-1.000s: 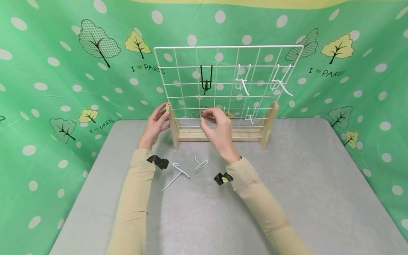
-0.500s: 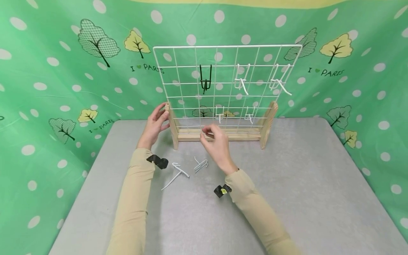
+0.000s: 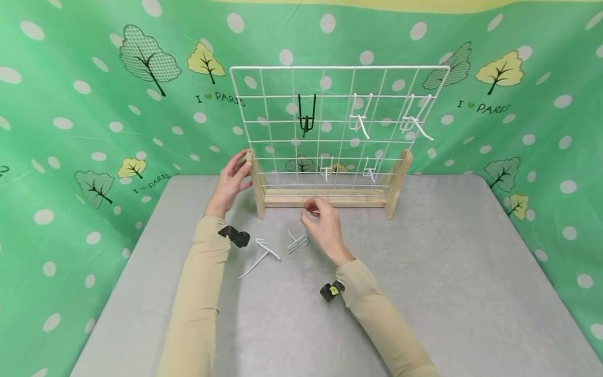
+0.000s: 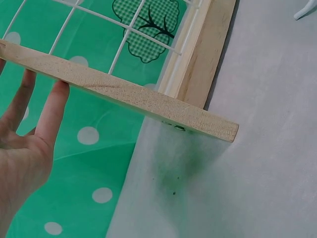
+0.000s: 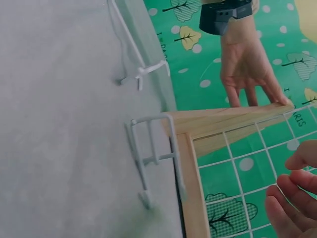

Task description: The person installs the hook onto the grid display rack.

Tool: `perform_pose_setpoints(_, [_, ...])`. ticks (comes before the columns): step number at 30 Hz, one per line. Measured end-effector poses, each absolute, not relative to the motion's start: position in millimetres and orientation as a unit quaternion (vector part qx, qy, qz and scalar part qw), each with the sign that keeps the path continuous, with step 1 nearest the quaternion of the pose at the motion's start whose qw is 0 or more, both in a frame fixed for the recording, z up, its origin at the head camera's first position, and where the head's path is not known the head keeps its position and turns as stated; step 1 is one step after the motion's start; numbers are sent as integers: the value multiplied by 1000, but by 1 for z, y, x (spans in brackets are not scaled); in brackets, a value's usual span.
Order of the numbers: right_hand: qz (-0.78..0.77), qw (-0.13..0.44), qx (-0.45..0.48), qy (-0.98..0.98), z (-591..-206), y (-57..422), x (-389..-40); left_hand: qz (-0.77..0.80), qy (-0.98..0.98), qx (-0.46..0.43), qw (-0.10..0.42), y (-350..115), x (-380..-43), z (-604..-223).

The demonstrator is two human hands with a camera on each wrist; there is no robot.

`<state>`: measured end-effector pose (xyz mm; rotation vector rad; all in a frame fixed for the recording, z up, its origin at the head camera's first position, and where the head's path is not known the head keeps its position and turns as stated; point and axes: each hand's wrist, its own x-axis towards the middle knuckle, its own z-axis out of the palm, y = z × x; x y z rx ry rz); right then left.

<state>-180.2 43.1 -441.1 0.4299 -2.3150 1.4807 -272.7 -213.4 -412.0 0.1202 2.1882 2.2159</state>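
Note:
In the head view, my left hand (image 3: 229, 183) rests its fingertips against the outer side of the wooden side post (image 3: 257, 188); the left wrist view shows fairly straight fingers meeting the wood (image 4: 119, 91). My right hand (image 3: 325, 225) hovers before the rack's base, fingers loosely bent, nothing between them. Just left of it on the table lies a small white wire hook (image 3: 298, 242). Farther left lies a longer white hook (image 3: 266, 254). Hanging on the white wire grid (image 3: 278, 141) are a black hook (image 3: 306, 118) and several white hooks (image 3: 360, 120).
A second wooden post (image 3: 398, 183) and a wooden crossbar (image 3: 358, 200) support the grid on a grey table (image 3: 471, 272). Behind stands a green patterned cloth (image 3: 542, 131). A small black camera (image 3: 328, 291) sits on the right wrist.
My right hand has come down and toward me from the lower part of the grid, uncovering a small white hook hanging there. My left hand stays at the post.

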Motion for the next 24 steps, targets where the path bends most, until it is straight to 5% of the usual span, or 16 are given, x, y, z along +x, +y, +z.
perform_pose_setpoints(24, [443, 127, 137, -877, -473, 49, -157, 716, 697, 40, 6, -212, -272, -410])
